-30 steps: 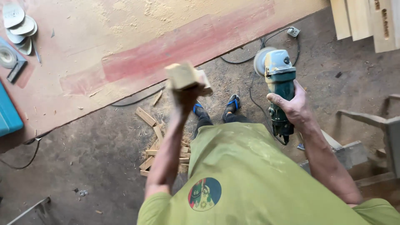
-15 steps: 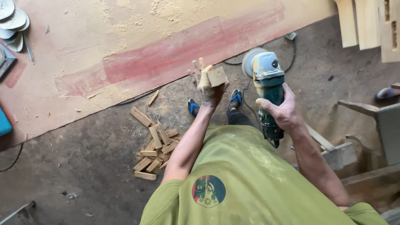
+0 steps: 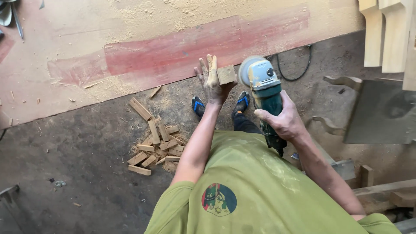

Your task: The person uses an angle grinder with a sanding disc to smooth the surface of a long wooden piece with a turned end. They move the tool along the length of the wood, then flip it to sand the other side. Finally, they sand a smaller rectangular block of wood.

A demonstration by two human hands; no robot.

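Left hand: the left hand (image 3: 212, 84) pinches a small wooden block (image 3: 226, 74) between thumb and palm, the other fingers (image 3: 202, 69) spread straight and away from the wood; the grip is closed only as far as the block's thickness.
Right hand: the right hand (image 3: 281, 121) is wrapped fully around the body of a green angle grinder (image 3: 265, 97), fingers closed tight on the housing.
Block: it sits at the thumb side of the left grip, its free end pointing toward the grinder.
Sanding disc: the disc (image 3: 246, 69) at the grinder's head stands just beside the block's free end; it looks to be touching, though the blur there makes this unsure.
Change: a second ago the block was held higher and well apart from the grinder, and half a second ago still clear of the disc; now the two hands have closed in and wood and disc meet or nearly meet.
Meaning: judging from that, the sanding of the block's end is starting now.
Below the grip: a heap of offcuts (image 3: 154, 147) lies on the dusty floor (image 3: 78, 147), on the left arm's outer side.
Beyond the grip: a red-streaked board (image 3: 173, 47) with sawdust lies past both hands, and the grinder's cable (image 3: 299, 65) loops on the floor past the disc.
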